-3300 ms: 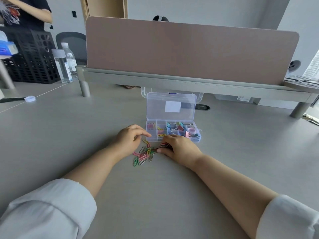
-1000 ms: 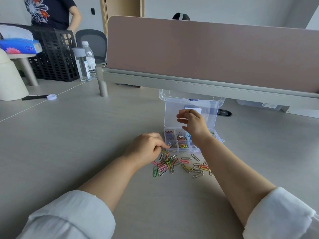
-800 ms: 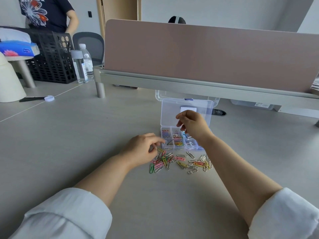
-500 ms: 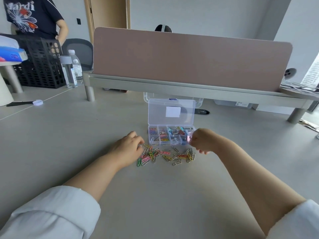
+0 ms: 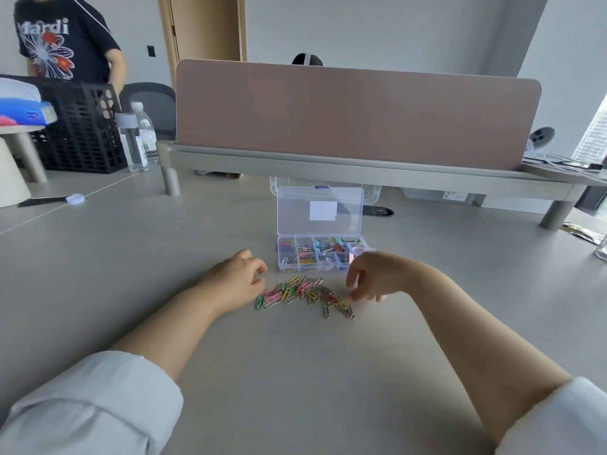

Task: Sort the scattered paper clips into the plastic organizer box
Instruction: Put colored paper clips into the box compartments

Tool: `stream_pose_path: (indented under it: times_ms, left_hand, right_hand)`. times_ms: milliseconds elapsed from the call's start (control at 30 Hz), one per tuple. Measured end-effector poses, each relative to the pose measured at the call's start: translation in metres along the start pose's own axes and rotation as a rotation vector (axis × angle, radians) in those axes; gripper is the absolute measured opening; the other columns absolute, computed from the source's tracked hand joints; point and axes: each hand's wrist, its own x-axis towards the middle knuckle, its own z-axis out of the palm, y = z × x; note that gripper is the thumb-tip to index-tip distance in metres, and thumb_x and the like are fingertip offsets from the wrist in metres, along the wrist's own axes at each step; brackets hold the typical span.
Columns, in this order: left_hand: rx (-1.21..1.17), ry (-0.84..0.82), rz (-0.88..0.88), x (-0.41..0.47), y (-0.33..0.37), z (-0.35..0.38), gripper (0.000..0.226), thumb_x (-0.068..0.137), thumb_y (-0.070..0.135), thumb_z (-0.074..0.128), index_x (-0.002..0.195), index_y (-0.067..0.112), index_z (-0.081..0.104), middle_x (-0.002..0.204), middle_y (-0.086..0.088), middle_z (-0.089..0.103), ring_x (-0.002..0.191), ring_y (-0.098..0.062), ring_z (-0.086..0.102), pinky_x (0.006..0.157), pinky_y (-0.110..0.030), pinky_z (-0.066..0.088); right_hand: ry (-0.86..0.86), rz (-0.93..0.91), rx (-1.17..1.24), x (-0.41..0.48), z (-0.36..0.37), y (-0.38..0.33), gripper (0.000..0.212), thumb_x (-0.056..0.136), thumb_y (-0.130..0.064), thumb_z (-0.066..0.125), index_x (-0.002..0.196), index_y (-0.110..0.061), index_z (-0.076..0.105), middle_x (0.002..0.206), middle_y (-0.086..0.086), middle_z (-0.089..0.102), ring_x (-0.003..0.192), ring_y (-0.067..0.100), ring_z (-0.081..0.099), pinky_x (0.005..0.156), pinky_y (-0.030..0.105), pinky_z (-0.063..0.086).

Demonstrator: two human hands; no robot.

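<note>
A clear plastic organizer box (image 5: 320, 210) stands on the grey desk with its lid raised; its compartments hold coloured clips. Just in front of it lies a loose heap of coloured paper clips (image 5: 303, 295). My left hand (image 5: 238, 280) rests on the desk at the heap's left end, fingers loosely curled, with nothing plainly in them. My right hand (image 5: 374, 277) hovers at the heap's right end, beside the box's front right corner, fingers hanging down relaxed and a little blurred.
A pink divider panel (image 5: 358, 113) on a raised grey shelf crosses the desk behind the box. At the far left stand a black mesh basket (image 5: 78, 133), two water bottles (image 5: 138, 139) and a person in a dark T-shirt (image 5: 69, 41).
My right hand has come down from over the box's compartments to the right end of the heap, its fingers now hanging loose. My left hand has stayed by the heap's left end.
</note>
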Motion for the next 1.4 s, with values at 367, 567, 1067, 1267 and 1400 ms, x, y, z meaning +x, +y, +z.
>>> stream_pose_path:
  times_ms: [367,567,1067,1267,1400]
  left_hand:
    - [-0.224,-0.189,0.127,-0.003,0.013,-0.004,0.051,0.061,0.040,0.082,0.099,0.027,0.050,0.095,0.005,0.054,0.070,-0.002,0.053,0.065,-0.015,0.042]
    - [-0.140,-0.196,0.104,-0.003,0.008,-0.007,0.080,0.060,0.042,0.082,0.128,0.021,0.046,0.104,0.006,0.044,0.069,0.003,0.047,0.073,-0.017,0.040]
    - [-0.084,-0.153,0.144,0.012,0.023,-0.003,0.040,0.075,0.035,0.072,0.109,0.017,0.060,0.095,0.004,0.050,0.076,-0.011,0.048,0.074,-0.023,0.041]
    - [-0.030,-0.142,0.162,0.022,0.022,-0.002,0.025,0.078,0.031,0.070,0.097,0.017,0.065,0.093,-0.001,0.061,0.079,-0.014,0.050,0.070,-0.023,0.038]
    - [0.009,-0.110,0.162,0.028,0.017,-0.005,0.032,0.078,0.032,0.070,0.106,0.017,0.066,0.103,-0.006,0.065,0.084,-0.017,0.052,0.071,-0.023,0.037]
  right_hand:
    - [0.080,-0.214,0.174,0.010,0.021,-0.020,0.035,0.071,-0.014,0.078,0.096,-0.015,0.054,0.091,0.000,0.058,0.073,0.017,0.057,0.065,0.023,0.045]
    - [-0.004,-0.158,-0.065,0.005,0.012,-0.010,0.081,0.067,-0.035,0.080,0.135,-0.018,0.040,0.113,-0.001,0.051,0.093,0.019,0.056,0.086,0.027,0.043]
    - [0.219,-0.338,0.072,0.039,0.028,-0.026,0.026,0.075,-0.017,0.074,0.101,-0.011,0.070,0.093,0.007,0.067,0.072,0.013,0.051,0.062,0.015,0.040]
    - [0.252,-0.394,-0.076,0.045,0.028,-0.027,0.015,0.081,-0.018,0.066,0.094,-0.012,0.067,0.082,0.001,0.060,0.075,0.017,0.053,0.068,0.025,0.040]
    - [0.255,-0.417,-0.190,0.044,0.027,-0.027,0.017,0.085,-0.021,0.061,0.099,-0.011,0.064,0.085,0.000,0.055,0.078,0.018,0.049,0.070,0.026,0.037]
